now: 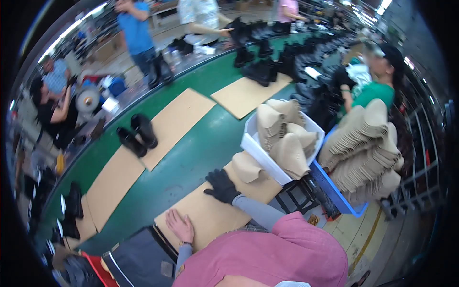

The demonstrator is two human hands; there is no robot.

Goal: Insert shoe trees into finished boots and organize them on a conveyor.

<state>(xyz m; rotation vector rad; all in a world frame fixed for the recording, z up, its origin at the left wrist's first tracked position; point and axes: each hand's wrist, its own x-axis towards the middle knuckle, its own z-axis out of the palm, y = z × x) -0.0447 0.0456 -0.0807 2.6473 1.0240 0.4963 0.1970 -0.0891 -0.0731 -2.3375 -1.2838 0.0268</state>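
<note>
My left hand [180, 226], bare, lies with fingers apart on a tan cardboard sheet [210, 210] at the near edge of the green work surface. Farther up the same sheet rests my right hand [222, 186] in a black glove, its fingers spread and nothing in them. A single curved beige insole-like piece [247, 166] sits on the sheet beyond the right hand. Next to it a white bin [285, 178] holds several stacks of similar beige pieces [290, 154]. Close to my left hand is a dark flat bag or case [138, 260] with a white stripe.
A blue crate [334, 191] with tall beige stacks stands at the right. One pair of black boots [137, 134] is on the green conveyor [191, 153], among more cardboard sheets [184, 117]. Many black boots crowd its far end. A person in green [380, 93] sits at the right; others work across.
</note>
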